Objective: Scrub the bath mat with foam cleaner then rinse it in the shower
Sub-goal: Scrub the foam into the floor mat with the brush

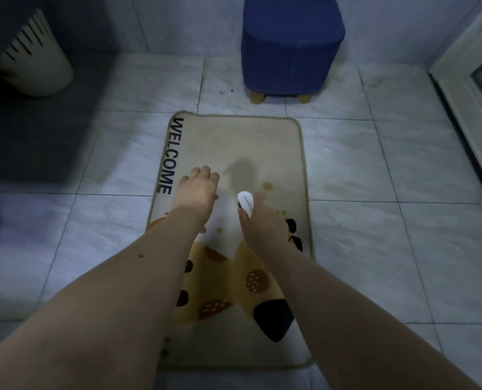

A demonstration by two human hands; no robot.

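Partly hidden, one white bottle (245, 204) sits gripped in the right hand (258, 220); left hand (197, 192) spread flat above one mat (234, 142).

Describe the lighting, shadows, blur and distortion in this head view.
Head view: dim, bluish light, brightest on the mat and darkening towards the corners; the basket at top left sits in deep shadow; the white object in the right hand casts a soft shadow ahead on the mat; the left hand looks slightly blurred; wide-angle bending curves the tile lines and door frame.
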